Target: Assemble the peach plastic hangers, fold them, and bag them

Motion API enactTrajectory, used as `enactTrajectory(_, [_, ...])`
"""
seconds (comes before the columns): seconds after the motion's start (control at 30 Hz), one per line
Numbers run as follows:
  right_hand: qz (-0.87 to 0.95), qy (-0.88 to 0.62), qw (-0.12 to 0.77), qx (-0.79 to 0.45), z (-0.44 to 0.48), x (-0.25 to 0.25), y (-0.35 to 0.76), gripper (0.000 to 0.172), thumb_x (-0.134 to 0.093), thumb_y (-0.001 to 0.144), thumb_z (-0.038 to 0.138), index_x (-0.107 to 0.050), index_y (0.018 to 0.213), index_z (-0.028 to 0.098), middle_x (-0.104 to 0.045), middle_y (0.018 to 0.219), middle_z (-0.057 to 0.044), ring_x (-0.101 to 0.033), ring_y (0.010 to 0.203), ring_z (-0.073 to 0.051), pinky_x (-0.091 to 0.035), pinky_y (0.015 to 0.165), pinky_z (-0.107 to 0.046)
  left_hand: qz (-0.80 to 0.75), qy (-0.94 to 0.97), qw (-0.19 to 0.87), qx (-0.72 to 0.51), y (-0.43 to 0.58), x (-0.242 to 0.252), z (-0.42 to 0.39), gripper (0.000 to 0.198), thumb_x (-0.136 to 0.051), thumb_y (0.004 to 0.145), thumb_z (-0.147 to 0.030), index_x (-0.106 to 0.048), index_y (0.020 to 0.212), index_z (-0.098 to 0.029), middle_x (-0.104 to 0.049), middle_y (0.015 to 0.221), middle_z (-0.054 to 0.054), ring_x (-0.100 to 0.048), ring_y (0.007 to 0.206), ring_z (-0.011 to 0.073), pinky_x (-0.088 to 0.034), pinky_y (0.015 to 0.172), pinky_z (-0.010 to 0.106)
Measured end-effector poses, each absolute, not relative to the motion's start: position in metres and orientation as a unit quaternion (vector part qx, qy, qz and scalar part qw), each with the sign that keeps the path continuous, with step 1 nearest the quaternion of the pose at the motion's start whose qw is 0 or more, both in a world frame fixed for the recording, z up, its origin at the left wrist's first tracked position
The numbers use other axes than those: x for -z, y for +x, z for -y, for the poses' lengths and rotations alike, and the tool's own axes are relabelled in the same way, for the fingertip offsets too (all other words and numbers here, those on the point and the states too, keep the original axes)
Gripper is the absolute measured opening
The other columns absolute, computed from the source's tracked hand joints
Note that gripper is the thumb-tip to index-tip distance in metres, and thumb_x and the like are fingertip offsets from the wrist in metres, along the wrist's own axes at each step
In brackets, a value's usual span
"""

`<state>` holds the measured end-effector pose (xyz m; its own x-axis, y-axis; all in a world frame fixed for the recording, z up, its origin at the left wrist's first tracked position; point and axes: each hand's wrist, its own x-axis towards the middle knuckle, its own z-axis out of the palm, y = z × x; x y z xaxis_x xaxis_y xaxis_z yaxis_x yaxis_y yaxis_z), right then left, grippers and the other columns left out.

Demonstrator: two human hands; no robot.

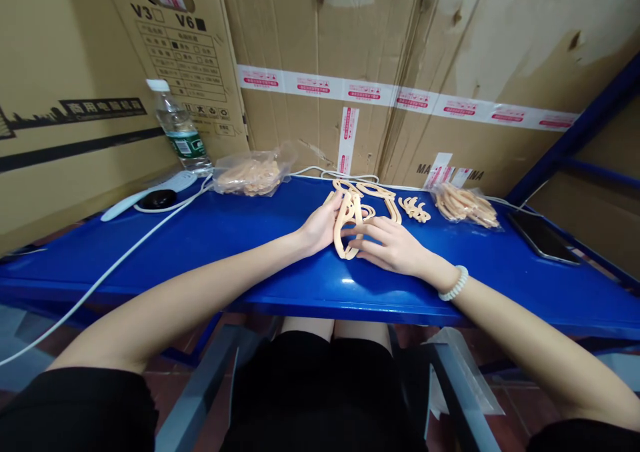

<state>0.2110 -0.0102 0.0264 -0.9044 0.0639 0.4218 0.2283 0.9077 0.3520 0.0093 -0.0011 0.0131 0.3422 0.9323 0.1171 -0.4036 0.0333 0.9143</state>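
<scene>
A beige piece made of flat, curved bands forming loops [339, 240] is held up over the front half of the blue table. My left hand [320, 229] grips its left side, the thumb lying along the upper part. From the right, my right hand [394, 244] has its bent fingers at the lower loop and holds that side; the fingertips are partly hidden by the bands. Just behind lie similar beige loops [375, 191], one running down toward my right hand. Small curved beige pieces [414, 209] form a pile to the right.
Clear bags of beige pieces lie at the back left [253, 175] and right [465, 205]. A water bottle [185, 135], a black mouse-like object [159, 200] and white cables stand or lie left. A phone [543, 237] rests far right. Cardboard [310, 39] walls the back.
</scene>
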Motion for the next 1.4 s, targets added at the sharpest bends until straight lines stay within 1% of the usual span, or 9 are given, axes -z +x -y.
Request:
enactTrajectory(0.13, [0.946, -0.081, 0.217, 0.227, 0.010, -0.026, 0.211, 0.018, -0.050, 0.102, 0.022, -0.067, 0.105, 0.017, -0.069, 0.110, -0.011, -0.055, 0.098, -0.024, -0.046, 0.083, -0.038, -0.327, 0.540, 0.593, -0.500, 0.014, -0.002, 0.001, 0.015, -0.063, 0.093, -0.029, -0.068, 0.091, -0.015, -0.074, 0.083, 0.007, -0.070, 0.074, 0.0202, -0.057, 0.070, 0.032])
enactTrajectory(0.27, [0.941, -0.099, 0.192, 0.260, 0.010, -0.026, 0.212, 0.018, -0.048, 0.100, 0.019, -0.066, 0.103, 0.018, -0.068, 0.107, -0.011, -0.052, 0.100, -0.025, -0.041, 0.088, -0.042, -0.368, 0.586, 0.519, -0.502, 0.012, 0.006, -0.002, 0.024, -0.065, 0.093, -0.032, -0.065, 0.075, -0.016, -0.066, 0.058, 0.002, -0.059, 0.048, 0.0151, -0.049, 0.054, 0.026])
enactTrajectory(0.43, [0.926, -0.212, 0.151, 0.274, 0.008, -0.026, 0.212, 0.019, -0.043, 0.099, 0.020, -0.062, 0.097, 0.017, -0.066, 0.101, -0.012, -0.052, 0.098, -0.027, -0.032, 0.098, -0.043, -0.387, 0.597, 0.445, -0.543, 0.008, 0.004, -0.001, 0.024, -0.059, 0.096, -0.037, -0.057, 0.081, -0.019, -0.066, 0.059, -0.001, -0.063, 0.051, 0.0146, -0.048, 0.053, 0.022])
enactTrajectory(0.6, [0.928, -0.262, 0.130, 0.230, 0.006, -0.025, 0.214, 0.014, -0.045, 0.098, 0.016, -0.058, 0.093, 0.016, -0.065, 0.078, -0.005, -0.052, 0.071, -0.020, -0.032, 0.085, -0.036, -0.394, 0.581, 0.417, -0.576, 0.009, -0.001, 0.005, 0.021, -0.056, 0.097, -0.036, -0.055, 0.086, -0.019, -0.067, 0.063, -0.002, -0.067, 0.058, 0.0152, -0.052, 0.057, 0.022])
enactTrajectory(0.87, [0.935, -0.231, 0.155, 0.221, 0.008, -0.028, 0.213, 0.021, -0.042, 0.096, 0.014, -0.060, 0.085, 0.019, -0.066, 0.077, -0.006, -0.054, 0.071, -0.020, -0.030, 0.075, -0.036, -0.416, 0.511, 0.494, -0.567, 0.011, -0.009, 0.004, 0.026, -0.054, 0.097, -0.037, -0.049, 0.079, -0.020, -0.062, 0.056, -0.002, -0.065, 0.050, 0.0171, -0.053, 0.052, 0.026])
enactTrajectory(1.0, [0.925, -0.242, 0.206, 0.208, 0.003, -0.037, 0.223, 0.020, -0.042, 0.094, 0.013, -0.059, 0.086, 0.021, -0.067, 0.075, -0.005, -0.054, 0.069, -0.020, -0.033, 0.075, -0.037, -0.423, 0.482, 0.534, -0.551, 0.009, -0.008, 0.000, 0.031, -0.050, 0.099, -0.038, -0.046, 0.075, -0.020, -0.053, 0.048, -0.004, -0.054, 0.040, 0.0127, -0.045, 0.044, 0.022])
enactTrajectory(1.1, [0.895, -0.291, 0.289, 0.176, -0.010, -0.047, 0.243, 0.012, -0.045, 0.096, 0.017, -0.056, 0.097, 0.021, -0.068, 0.077, -0.004, -0.056, 0.068, -0.021, -0.038, 0.075, -0.036, -0.427, 0.489, 0.548, -0.527, 0.010, -0.005, 0.002, 0.030, -0.050, 0.100, -0.035, -0.048, 0.075, -0.020, -0.053, 0.046, -0.004, -0.051, 0.036, 0.0112, -0.040, 0.041, 0.021])
enactTrajectory(1.2, [0.882, -0.339, 0.304, 0.123, -0.028, -0.057, 0.268, 0.017, -0.050, 0.097, 0.022, -0.053, 0.113, 0.019, -0.070, 0.084, -0.006, -0.062, 0.078, -0.024, -0.043, 0.079, -0.038, -0.420, 0.523, 0.578, -0.465, 0.016, -0.006, 0.010, 0.027, -0.057, 0.097, -0.032, -0.053, 0.075, -0.018, -0.060, 0.049, 0.000, -0.056, 0.039, 0.0134, -0.043, 0.042, 0.022])
enactTrajectory(1.4, [0.906, -0.343, 0.237, 0.077, -0.053, -0.057, 0.295, 0.008, -0.059, 0.085, 0.017, -0.066, 0.086, 0.020, -0.070, 0.103, -0.012, -0.060, 0.100, -0.030, -0.044, 0.092, -0.046, -0.412, 0.555, 0.618, -0.375, 0.021, -0.012, 0.021, 0.028, -0.068, 0.092, -0.031, -0.058, 0.074, -0.013, -0.063, 0.057, 0.000, -0.064, 0.047, 0.0136, -0.051, 0.045, 0.021])
